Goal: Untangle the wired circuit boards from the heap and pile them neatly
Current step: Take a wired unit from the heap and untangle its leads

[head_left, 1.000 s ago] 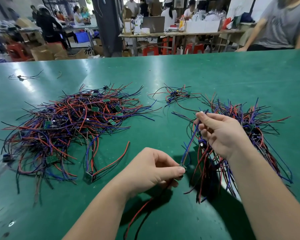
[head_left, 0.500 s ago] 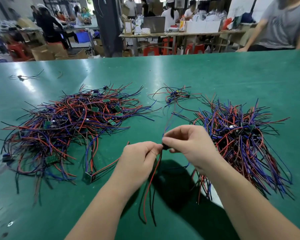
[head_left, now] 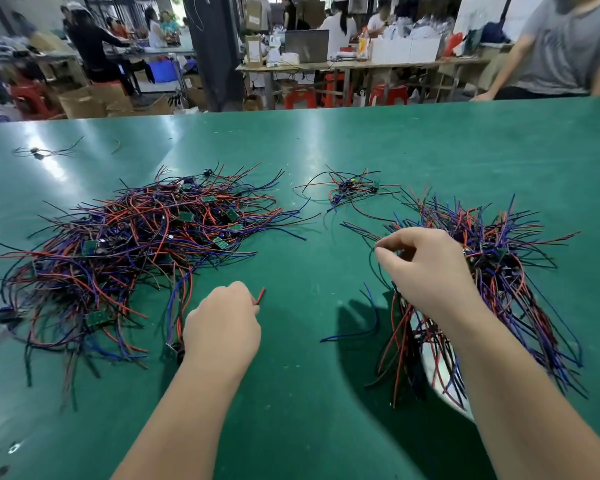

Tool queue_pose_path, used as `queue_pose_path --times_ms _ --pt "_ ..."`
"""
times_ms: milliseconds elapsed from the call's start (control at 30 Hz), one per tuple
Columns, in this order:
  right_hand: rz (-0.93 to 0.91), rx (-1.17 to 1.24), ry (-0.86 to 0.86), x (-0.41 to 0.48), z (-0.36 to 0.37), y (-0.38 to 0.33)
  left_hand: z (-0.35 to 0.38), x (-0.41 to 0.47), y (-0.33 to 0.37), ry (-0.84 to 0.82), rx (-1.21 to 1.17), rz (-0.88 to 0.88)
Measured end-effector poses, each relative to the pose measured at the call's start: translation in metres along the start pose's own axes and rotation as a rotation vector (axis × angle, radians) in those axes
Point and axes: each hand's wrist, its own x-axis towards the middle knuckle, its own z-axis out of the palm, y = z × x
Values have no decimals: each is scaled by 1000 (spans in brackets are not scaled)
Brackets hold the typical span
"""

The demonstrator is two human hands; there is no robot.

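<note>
While the tangled heap (head_left: 129, 244) sprawls left on the bench (head_left: 309, 150), left hand (head_left: 222, 329) pinches a red wire (head_left: 260, 295) at its edge; right hand (head_left: 426, 268), well apart, curls over the sorted pile (head_left: 506, 271) (whether gripping, cannot tell

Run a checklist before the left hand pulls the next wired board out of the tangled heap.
1. Left hand has a grip: ok, it holds a red wire at the near edge of the heap.
2. The board by that wrist is free of the heap: cannot tell, the hand hides part of it.
3. Right hand is free to help: cannot tell, its curled fingers may pinch a dark wire over the pile.
4. Pile is tidy: not ok, a blue wire strays out on its left.
5. Room to pull: ok, bare table lies between heap and pile.
</note>
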Motion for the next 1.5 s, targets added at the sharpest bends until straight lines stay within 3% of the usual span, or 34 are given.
queue_pose_path --times_ms 133,200,300,533,700,933,1067,1167,1233,1300,1500 --pt "92 269 -236 -7 9 -10 -8 -1 17 178 -635 124" --pt "127 413 -491 -12 10 -15 -14 -5 28 102 -1110 99" --pt "100 497 -822 -20 15 -20 -18 -11 39 -159 -1724 -21" --pt "124 684 -718 -32 32 -30 -22 -9 38 -209 -2044 -134" --pt "-12 447 -657 -37 45 -32 -21 -8 36 -297 -2282 -193" --pt "-4 508 -565 -36 48 -30 -22 -6 34 -300 -2229 -111" --pt "77 774 -415 -21 31 -24 -18 1 28 -116 -1669 -80" --pt "154 956 -404 -15 24 -21 -14 -5 31 -391 -1533 -132" --pt "162 1002 -427 -15 24 -22 -11 -13 36 -563 -1518 -115" --pt "162 1024 -441 -17 26 -24 -7 -19 41 -616 -1583 -88" --pt "197 1098 -463 -19 29 -24 -7 -16 45 -496 -1672 -193"
